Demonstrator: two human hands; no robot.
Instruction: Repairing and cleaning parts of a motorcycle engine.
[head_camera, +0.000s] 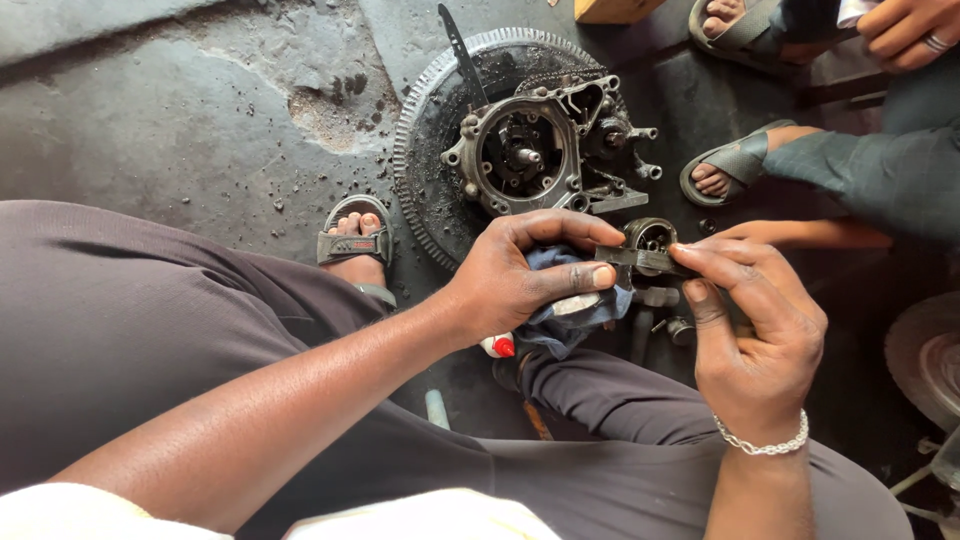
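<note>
My left hand (520, 275) grips a blue rag (570, 315) and presses its thumb on a small dark metal engine part (645, 255). My right hand (745, 320), with a silver chain bracelet at the wrist, pinches the same part from the right side. The part has a round ring-shaped end facing up. Both hands hold it above my knees. On the floor just beyond lies a greasy engine casing (540, 150) resting on a large toothed flywheel (430, 170).
Another person sits at the upper right; their sandalled feet (730, 165) and a hand (910, 30) show. My own sandalled foot (355, 240) rests on the oily concrete floor. A small red-capped bottle (498, 346) and loose metal pieces (660, 320) lie below my hands. A wooden block (615, 10) sits at top.
</note>
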